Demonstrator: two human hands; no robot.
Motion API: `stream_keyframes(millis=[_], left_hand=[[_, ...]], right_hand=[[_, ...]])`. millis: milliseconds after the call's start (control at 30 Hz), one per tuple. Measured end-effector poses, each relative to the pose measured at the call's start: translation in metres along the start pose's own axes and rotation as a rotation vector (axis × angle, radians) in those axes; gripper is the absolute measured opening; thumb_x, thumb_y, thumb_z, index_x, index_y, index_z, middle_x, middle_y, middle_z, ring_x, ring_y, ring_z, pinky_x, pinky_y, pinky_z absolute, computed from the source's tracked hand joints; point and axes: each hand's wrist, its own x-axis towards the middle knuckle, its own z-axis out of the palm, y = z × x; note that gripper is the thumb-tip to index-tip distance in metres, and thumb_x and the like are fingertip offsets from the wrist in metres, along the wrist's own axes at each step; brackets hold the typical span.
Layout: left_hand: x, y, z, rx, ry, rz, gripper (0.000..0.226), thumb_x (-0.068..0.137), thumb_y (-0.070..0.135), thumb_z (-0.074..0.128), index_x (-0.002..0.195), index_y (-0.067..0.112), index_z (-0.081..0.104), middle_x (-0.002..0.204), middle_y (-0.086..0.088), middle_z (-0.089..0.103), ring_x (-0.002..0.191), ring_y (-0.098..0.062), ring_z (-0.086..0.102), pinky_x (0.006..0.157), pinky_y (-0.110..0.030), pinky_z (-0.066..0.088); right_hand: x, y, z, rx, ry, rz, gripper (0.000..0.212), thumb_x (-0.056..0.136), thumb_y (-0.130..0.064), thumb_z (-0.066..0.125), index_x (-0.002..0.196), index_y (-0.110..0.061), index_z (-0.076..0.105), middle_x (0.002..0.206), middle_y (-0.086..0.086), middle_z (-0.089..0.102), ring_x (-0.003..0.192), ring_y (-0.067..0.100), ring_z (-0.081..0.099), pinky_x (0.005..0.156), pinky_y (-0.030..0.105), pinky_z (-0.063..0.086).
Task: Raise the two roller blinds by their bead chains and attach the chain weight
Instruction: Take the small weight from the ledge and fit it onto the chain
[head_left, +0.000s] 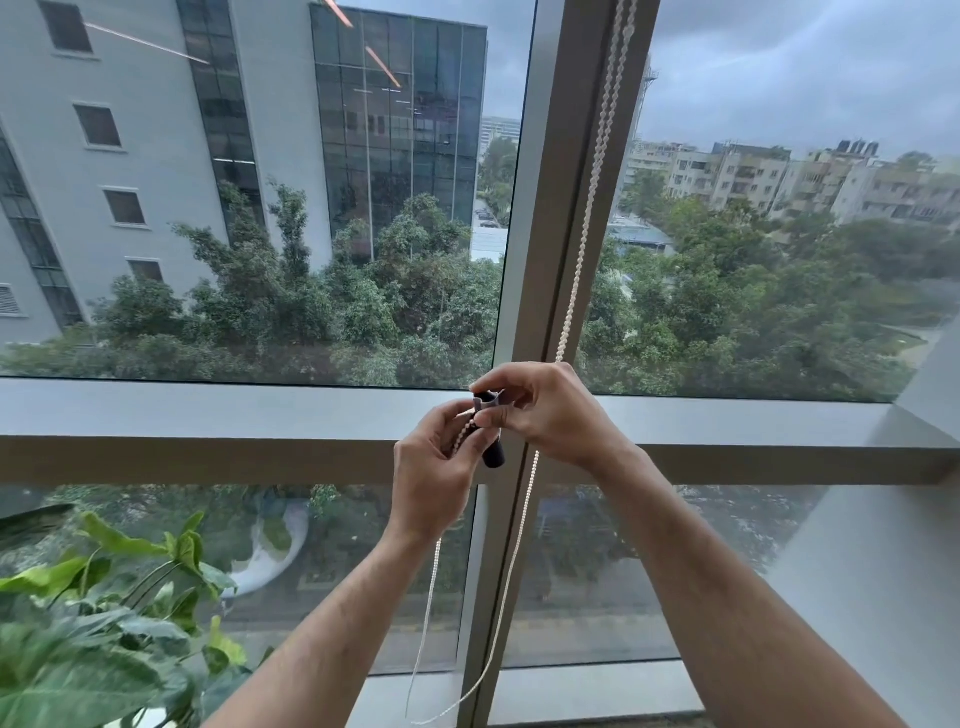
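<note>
A white bead chain (584, 223) hangs down along the grey window mullion (540, 234) and loops near the floor below my hands. A small black chain weight (492, 453) sits between my hands in front of the mullion. My left hand (434, 478) pinches a stretch of chain against the weight. My right hand (550, 413) grips the weight's top end, where a pale clip part shows. Both blinds are out of view above the frame; the glass is uncovered.
A horizontal window rail (208, 460) crosses behind my hands, with a grey sill ledge above it. A leafy green plant (104, 623) stands at the lower left. A grey wall (883, 571) closes the right side.
</note>
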Motion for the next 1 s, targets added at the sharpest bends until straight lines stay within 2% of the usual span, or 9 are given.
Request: stream_keyframes(millis=[133,233,333,500,600,667,767,833,1000], left_hand=[[0.004,0.004,-0.001,0.038,-0.030,-0.013,0.028,0.089,0.019,0.072,0.106,0.041,0.066,0.086,0.004,0.079,0.080,-0.015,0.076,0.075,-0.026,0.059],[0.005,0.004,-0.002,0.067,-0.030,-0.019,0.027,0.087,0.033,0.073,0.110,0.043,0.064,0.089,0.006,0.080,0.081,-0.017,0.077,0.075,-0.036,0.061],[0.006,0.004,-0.003,0.084,-0.031,-0.020,0.032,0.084,0.045,0.073,0.114,0.039,0.063,0.083,0.003,0.080,0.075,-0.026,0.076,0.072,-0.051,0.059],[0.007,0.004,-0.001,0.114,-0.029,-0.036,0.035,0.082,0.030,0.075,0.109,0.047,0.062,0.080,0.005,0.079,0.071,-0.036,0.071,0.069,-0.053,0.055],[0.008,0.002,0.000,0.131,-0.022,-0.048,0.038,0.082,0.024,0.078,0.111,0.042,0.062,0.079,0.007,0.079,0.065,-0.024,0.071,0.063,-0.041,0.056],[0.008,0.002,0.001,0.135,-0.024,-0.053,0.038,0.081,0.027,0.078,0.110,0.046,0.062,0.079,0.009,0.078,0.064,-0.016,0.071,0.061,-0.034,0.055],[0.009,0.003,0.001,0.131,-0.019,-0.062,0.038,0.079,0.033,0.078,0.108,0.051,0.061,0.080,0.009,0.079,0.068,-0.028,0.072,0.064,-0.041,0.056],[0.010,0.003,0.002,0.125,-0.016,-0.064,0.037,0.078,0.035,0.078,0.107,0.050,0.062,0.079,0.007,0.079,0.066,-0.023,0.072,0.062,-0.043,0.055],[0.012,0.004,0.002,0.065,0.000,-0.117,0.035,0.083,0.018,0.078,0.111,0.035,0.066,0.078,0.000,0.079,0.068,-0.025,0.066,0.066,-0.057,0.053]], right_hand=[[0.001,0.001,-0.002,0.030,-0.023,0.017,0.026,0.076,-0.017,0.085,0.101,-0.015,0.078,0.085,-0.004,0.077,0.075,0.003,0.070,0.072,0.013,0.052],[0.002,0.002,-0.002,0.034,-0.045,0.015,0.026,0.076,-0.015,0.086,0.101,-0.015,0.079,0.083,-0.004,0.077,0.071,-0.003,0.067,0.070,0.010,0.049],[0.003,0.003,-0.004,0.042,-0.066,0.007,0.026,0.079,-0.014,0.083,0.105,-0.014,0.078,0.089,0.000,0.079,0.079,0.002,0.071,0.076,0.015,0.053],[0.003,0.008,-0.010,-0.016,-0.109,-0.020,0.023,0.091,-0.008,0.070,0.112,-0.013,0.076,0.102,0.001,0.079,0.091,-0.008,0.068,0.084,0.009,0.050],[0.004,0.010,-0.011,-0.039,-0.105,-0.024,0.022,0.090,-0.007,0.071,0.110,-0.013,0.077,0.099,0.000,0.079,0.082,-0.021,0.063,0.078,0.003,0.046],[0.004,0.011,-0.012,-0.037,-0.099,-0.020,0.021,0.089,-0.009,0.072,0.109,-0.013,0.077,0.097,0.000,0.079,0.081,-0.019,0.063,0.078,0.005,0.048],[0.005,0.010,-0.012,-0.034,-0.090,-0.020,0.018,0.088,-0.011,0.074,0.106,-0.013,0.078,0.094,0.000,0.080,0.084,-0.008,0.069,0.078,0.011,0.052],[0.005,0.009,-0.013,-0.032,-0.086,-0.011,0.017,0.088,-0.013,0.074,0.104,-0.014,0.079,0.092,-0.001,0.080,0.087,0.000,0.070,0.079,0.015,0.054],[0.004,0.008,-0.015,-0.080,-0.164,-0.026,0.029,0.090,-0.005,0.069,0.117,-0.015,0.073,0.100,-0.003,0.076,0.089,-0.003,0.065,0.080,0.004,0.046]])
